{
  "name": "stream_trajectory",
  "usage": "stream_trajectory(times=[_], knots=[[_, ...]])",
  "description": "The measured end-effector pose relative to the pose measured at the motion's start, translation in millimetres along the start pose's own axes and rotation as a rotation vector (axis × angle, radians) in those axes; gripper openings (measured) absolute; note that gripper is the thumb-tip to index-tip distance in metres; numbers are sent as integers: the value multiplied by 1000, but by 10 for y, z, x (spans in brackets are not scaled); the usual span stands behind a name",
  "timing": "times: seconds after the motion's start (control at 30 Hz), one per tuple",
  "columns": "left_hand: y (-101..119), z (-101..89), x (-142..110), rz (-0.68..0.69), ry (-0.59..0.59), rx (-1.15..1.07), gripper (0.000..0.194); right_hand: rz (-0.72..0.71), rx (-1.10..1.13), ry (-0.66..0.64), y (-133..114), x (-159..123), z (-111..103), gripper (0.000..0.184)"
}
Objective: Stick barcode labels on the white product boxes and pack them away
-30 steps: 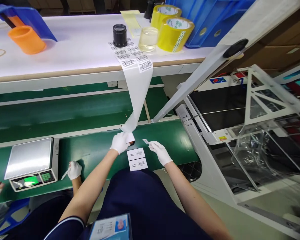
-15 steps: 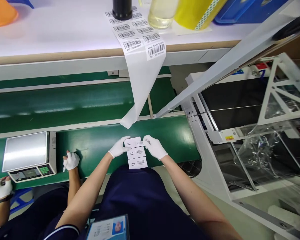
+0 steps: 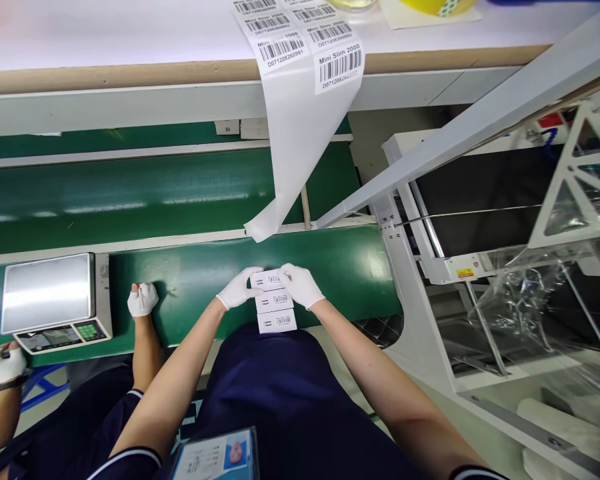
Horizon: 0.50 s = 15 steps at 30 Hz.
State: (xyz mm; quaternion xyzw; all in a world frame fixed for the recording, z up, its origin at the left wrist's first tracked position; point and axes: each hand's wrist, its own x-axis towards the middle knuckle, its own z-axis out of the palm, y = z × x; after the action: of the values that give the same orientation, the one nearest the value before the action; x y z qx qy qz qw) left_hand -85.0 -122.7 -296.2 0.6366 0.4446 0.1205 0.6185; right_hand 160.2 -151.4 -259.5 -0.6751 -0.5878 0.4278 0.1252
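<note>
Three small white boxes with barcode labels lie in a row on the green conveyor belt [image 3: 190, 280] in front of me. My left hand [image 3: 238, 289], in a white glove, grips the left end of the farthest box [image 3: 269, 279]. My right hand [image 3: 301, 285], also gloved, presses on that box's right end. The middle box [image 3: 275, 301] and the nearest box [image 3: 277, 321] lie untouched just below. A long strip of label backing paper [image 3: 295, 133] with barcode stickers hangs from the white table above down to the belt.
A digital scale [image 3: 50, 303] sits on the belt at the left. A co-worker's gloved hand [image 3: 142, 299] rests beside it, another gloved hand [image 3: 3, 363] at the far left. A metal frame with clear plastic film [image 3: 525, 293] stands to the right.
My left hand let go of the backing strip's end. A third box now lies above the two. Both hands closed on its ends, the right hand bringing a small label.
</note>
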Motion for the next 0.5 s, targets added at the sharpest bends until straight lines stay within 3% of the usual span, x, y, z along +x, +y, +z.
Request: stream_trajectory(times=[0.5], knots=[[66,-17,-10,-30,-23,-28,72,7,-66,-14,-36,-14,18,16]])
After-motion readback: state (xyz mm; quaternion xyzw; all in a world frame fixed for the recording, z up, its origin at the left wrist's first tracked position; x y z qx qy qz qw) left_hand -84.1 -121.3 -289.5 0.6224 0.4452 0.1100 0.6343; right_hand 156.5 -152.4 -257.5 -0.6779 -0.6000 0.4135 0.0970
